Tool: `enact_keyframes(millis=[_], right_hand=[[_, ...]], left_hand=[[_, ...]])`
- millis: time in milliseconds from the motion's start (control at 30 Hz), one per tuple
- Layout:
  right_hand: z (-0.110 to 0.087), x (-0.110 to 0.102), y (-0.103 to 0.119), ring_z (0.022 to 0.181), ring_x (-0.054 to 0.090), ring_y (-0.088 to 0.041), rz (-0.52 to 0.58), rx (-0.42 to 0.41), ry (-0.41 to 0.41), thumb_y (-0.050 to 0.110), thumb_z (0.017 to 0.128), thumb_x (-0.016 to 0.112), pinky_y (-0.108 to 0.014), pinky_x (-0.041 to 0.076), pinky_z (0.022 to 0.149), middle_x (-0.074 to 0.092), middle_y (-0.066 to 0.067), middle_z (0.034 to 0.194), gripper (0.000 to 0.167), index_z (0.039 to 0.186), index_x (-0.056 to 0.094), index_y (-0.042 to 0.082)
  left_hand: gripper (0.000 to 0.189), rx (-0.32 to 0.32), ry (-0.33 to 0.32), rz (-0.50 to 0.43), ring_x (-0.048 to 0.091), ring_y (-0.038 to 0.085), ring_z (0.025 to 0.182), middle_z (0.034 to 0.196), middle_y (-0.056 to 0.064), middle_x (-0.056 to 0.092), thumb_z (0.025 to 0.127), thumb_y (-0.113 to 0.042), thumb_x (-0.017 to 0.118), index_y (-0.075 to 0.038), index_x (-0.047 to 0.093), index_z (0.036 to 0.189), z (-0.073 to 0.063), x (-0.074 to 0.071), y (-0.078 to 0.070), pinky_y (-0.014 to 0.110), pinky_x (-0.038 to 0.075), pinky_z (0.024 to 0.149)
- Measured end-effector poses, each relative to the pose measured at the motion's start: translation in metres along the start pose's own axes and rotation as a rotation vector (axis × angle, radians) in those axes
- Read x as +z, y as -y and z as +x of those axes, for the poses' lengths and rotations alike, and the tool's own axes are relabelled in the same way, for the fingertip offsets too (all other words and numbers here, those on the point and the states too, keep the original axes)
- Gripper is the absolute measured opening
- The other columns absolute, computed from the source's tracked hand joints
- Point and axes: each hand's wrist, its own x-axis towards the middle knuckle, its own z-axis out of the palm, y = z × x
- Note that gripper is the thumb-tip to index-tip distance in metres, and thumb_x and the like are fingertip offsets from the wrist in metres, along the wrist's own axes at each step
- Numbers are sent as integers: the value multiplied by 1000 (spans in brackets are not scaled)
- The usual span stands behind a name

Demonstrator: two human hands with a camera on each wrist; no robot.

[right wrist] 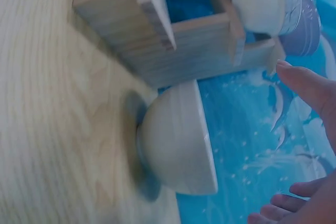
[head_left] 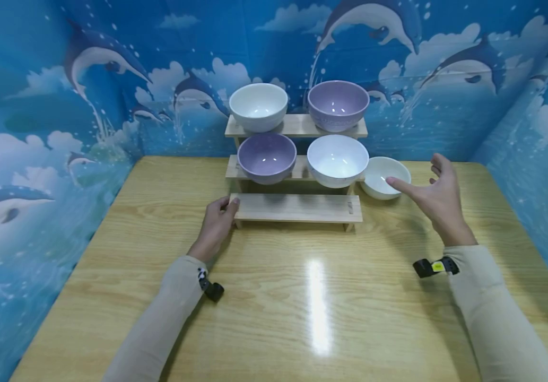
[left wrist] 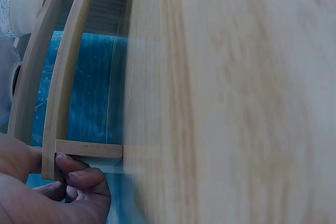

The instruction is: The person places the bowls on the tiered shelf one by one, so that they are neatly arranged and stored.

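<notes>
My left hand (head_left: pixel 215 223) pinches the left end of the lowest board of a three-tier wooden rack (head_left: pixel 297 207); the left wrist view shows thumb and fingers around that end. Beside the rack's right side, a white bowl (head_left: pixel 380 185) stands upright on the table. My right hand (head_left: pixel 441 201) is above and to the right of this bowl, fingers spread and thumb stretched toward it. In the right wrist view, the bowl (right wrist: pixel 176 140) shows from the side, apart from the fingers, and nothing is in the hand.
On the rack's top tier sit a white bowl (head_left: pixel 258 109) and a purple bowl (head_left: pixel 338 106). The middle tier carries a purple bowl (head_left: pixel 267 159) and a white bowl (head_left: pixel 338 162). A blue dolphin-print cloth (head_left: pixel 254 48) hangs behind and beside the wooden table (head_left: pixel 264 307).
</notes>
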Motion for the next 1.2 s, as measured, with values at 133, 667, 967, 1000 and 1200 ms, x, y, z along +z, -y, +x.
enact_keyframes(millis=[133, 667, 967, 1000, 1200], right_hand=[[5, 0, -8, 153, 8, -35, -28, 28, -2, 55, 80, 81, -58, 20, 120, 6, -14, 168, 123, 163, 2, 11], [19, 2, -31, 152, 3, -43, -56, 97, 61, 63, 77, 79, -64, 17, 117, -4, -22, 167, 135, 160, -9, 3], [24, 10, -37, 151, 5, -45, -44, 109, 77, 61, 77, 81, -63, 20, 117, -2, -24, 166, 136, 160, -9, 1], [25, 11, -37, 151, 6, -45, -42, 109, 78, 60, 77, 81, -63, 20, 117, -2, -24, 166, 136, 160, -9, 1], [29, 19, -37, 151, 8, -46, -46, 116, 85, 61, 75, 82, -62, 21, 117, -1, -24, 166, 138, 160, -8, 2]], left_hand=[[48, 11, -14, -2, 54, 19, 87, 109, 12, 54, 108, -35, 48, -2, 54, 142, 0, 1, 0, 31, 49, 73], [48, -5, -14, 9, 54, 18, 88, 112, 11, 55, 108, -36, 48, -5, 54, 143, 0, 1, -1, 30, 50, 75], [46, 11, -15, 3, 54, 19, 87, 110, 11, 55, 108, -35, 48, -3, 56, 140, 1, 0, -1, 31, 50, 73], [46, 11, -14, 3, 54, 19, 86, 110, 11, 55, 108, -35, 48, -2, 56, 140, 1, 0, -1, 31, 50, 73], [45, 15, -15, -7, 53, 18, 85, 107, 11, 54, 108, -34, 49, -2, 57, 138, 1, 0, 1, 28, 49, 71]])
